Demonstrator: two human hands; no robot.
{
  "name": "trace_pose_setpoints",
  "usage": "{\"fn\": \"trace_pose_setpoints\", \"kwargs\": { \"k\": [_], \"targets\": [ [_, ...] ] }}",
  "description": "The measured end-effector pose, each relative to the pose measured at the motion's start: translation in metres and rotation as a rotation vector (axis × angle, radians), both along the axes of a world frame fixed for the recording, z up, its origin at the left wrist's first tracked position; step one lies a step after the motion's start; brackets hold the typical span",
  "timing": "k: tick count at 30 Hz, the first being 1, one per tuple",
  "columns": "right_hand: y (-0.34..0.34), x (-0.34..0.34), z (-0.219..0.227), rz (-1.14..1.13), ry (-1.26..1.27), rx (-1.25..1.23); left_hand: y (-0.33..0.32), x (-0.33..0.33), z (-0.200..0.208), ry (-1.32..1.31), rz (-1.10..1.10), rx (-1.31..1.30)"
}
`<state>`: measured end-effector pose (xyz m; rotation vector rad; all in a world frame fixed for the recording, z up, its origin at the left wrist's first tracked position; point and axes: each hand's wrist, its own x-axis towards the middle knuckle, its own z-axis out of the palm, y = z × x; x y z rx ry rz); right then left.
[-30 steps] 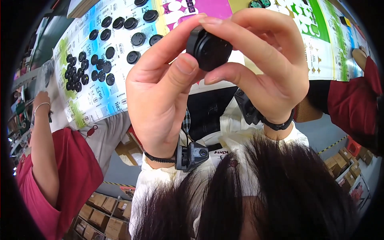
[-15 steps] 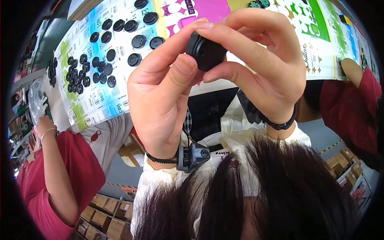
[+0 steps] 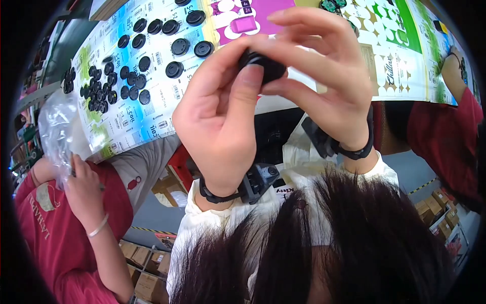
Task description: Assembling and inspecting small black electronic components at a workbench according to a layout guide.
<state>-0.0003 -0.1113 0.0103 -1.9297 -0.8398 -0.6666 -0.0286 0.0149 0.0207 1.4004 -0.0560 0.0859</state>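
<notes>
Between my two hands, raised above the table's near edge, is a small round black plastic part (image 3: 273,69). My left hand (image 3: 220,116) pinches its left side with thumb and fingers. On the other side, the thumb and index finger of my right hand (image 3: 329,76) grip it, while that hand's other fingers stretch upward and apart. The fingers hide much of the part, and motion blurs it slightly. Similar round black parts (image 3: 174,70) lie spread out on the printed sheets (image 3: 162,96) to the left of my hands.
A co-worker at the left holds a clear plastic bag (image 3: 55,126) beside the table. Another person's hand (image 3: 452,73) rests at the table's far right. Green circuit boards (image 3: 331,6) lie at the back. Cardboard boxes (image 3: 149,286) fill shelves below.
My left hand has turned, its thumb now further across the black part. The co-worker at the left has turned and brought the clear bag nearer with both hands.
</notes>
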Motion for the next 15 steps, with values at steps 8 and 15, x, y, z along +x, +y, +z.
{"fn": "trace_pose_setpoints", "kwargs": {
  "k": [8, 15],
  "targets": [
    [0.01, -0.014, -0.007, 0.323, 0.681, 0.623, -0.003, 0.001, -0.004, -0.216, 0.049, 0.143],
    [0.014, -0.018, -0.016, 0.192, 0.974, 0.759, -0.004, 0.006, -0.023, -0.211, 0.068, 0.226]
  ]
}}
